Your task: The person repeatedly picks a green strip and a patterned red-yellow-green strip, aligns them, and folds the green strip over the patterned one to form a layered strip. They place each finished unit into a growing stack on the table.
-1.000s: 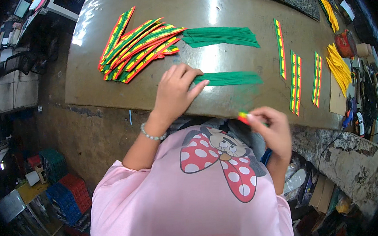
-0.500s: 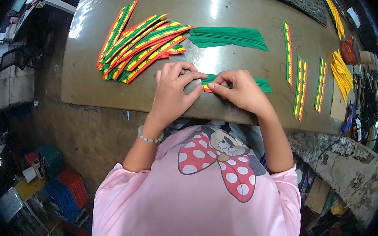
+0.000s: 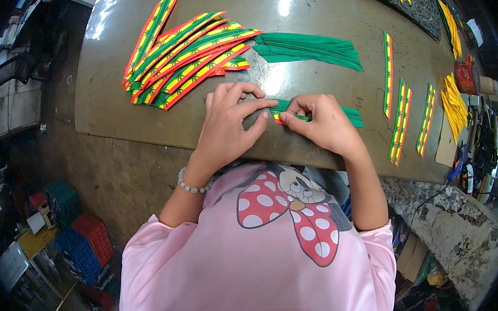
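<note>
A green fabric strip [image 3: 352,117] lies crosswise on the table near its front edge, passing under my right hand. My right hand [image 3: 326,125] pinches a small striped strip [image 3: 278,119] of red, yellow and green between thumb and fingers, laid over the green one. Most of that striped strip is hidden by the fingers. My left hand [image 3: 231,116] rests beside it with fingers apart, the index fingertip touching the left end of the green strip. Its thumb is off the strips.
A fanned pile of striped strips [image 3: 186,63] lies at the left. Behind my hands is a stack of green strips [image 3: 310,50]. To the right are several separate striped strips [image 3: 400,123], yellow strips [image 3: 454,107] and a red container [image 3: 467,77]. The table's front edge [image 3: 145,142] is close.
The whole view has shifted slightly. My left thumb has drawn a little away from the striped strip, while my right hand keeps its pinch in about the same place.
</note>
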Available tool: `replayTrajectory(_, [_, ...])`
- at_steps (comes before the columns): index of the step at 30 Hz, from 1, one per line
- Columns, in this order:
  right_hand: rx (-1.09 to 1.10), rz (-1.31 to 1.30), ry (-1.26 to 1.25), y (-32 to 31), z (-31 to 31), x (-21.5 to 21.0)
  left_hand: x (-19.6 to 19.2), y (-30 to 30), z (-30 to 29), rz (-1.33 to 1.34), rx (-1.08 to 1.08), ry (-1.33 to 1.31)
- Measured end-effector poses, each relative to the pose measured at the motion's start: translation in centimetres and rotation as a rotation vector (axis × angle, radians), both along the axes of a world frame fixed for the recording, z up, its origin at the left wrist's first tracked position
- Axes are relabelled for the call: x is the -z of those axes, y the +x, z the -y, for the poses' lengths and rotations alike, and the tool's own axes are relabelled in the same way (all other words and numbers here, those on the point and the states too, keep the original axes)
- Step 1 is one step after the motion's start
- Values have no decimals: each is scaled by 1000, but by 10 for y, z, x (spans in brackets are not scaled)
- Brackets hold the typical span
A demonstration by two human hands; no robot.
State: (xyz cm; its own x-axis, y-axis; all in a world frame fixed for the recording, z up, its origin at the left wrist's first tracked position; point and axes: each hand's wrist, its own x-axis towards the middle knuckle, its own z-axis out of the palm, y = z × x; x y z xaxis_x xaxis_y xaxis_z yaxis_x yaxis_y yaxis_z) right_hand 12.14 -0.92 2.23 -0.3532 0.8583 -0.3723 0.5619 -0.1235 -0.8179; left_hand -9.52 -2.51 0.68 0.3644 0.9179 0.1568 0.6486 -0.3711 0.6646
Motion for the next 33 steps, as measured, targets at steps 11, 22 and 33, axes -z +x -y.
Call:
replayTrajectory(11, [0, 61, 49, -2, 0, -12, 0, 11, 4, -3, -97, -12])
replayTrajectory(22, [139, 135, 102, 36, 19, -7, -6, 14, 4, -67, -6, -12])
replayTrajectory(33, [127, 165, 102, 36, 18, -5, -8, 15, 5, -115, 29, -4])
